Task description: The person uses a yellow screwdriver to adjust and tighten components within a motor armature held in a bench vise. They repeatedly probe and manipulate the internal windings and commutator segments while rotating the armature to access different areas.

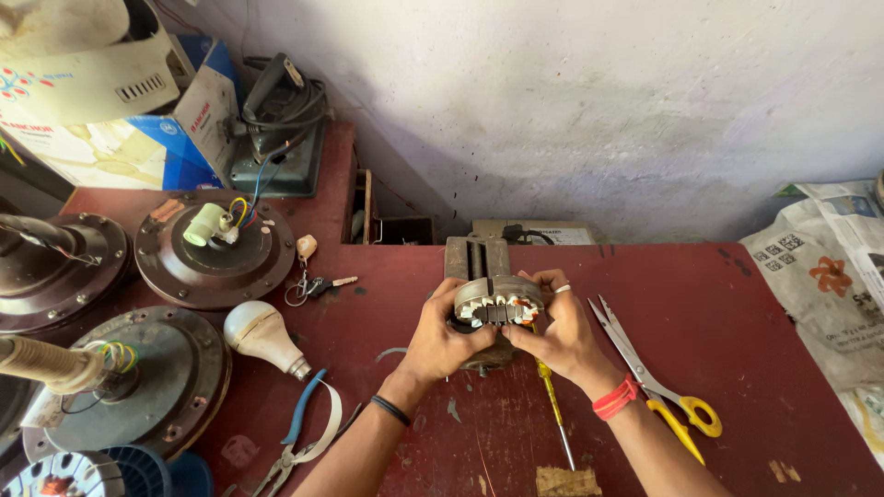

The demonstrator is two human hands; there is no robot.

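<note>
Both my hands grip a round grey motor stator (498, 302) with white slot liners and copper-coloured bits, held over a metal block (477, 260) on the red table (737, 368). My left hand (440, 339) wraps its left side; a black band sits on that wrist. My right hand (560, 329) holds the right side, with a ring on one finger and a red thread on the wrist. A yellow-handled screwdriver (554, 412) lies just beneath my right hand.
Yellow-handled scissors (654, 382) lie right of my right hand. At left are ceiling fan motor housings (214, 241), a white bulb (262, 336), blue-handled pliers (299, 433), keys (313, 285). Cardboard boxes (120, 101) and a wired device (276, 129) stand at the back left; newspaper (829, 276) at right.
</note>
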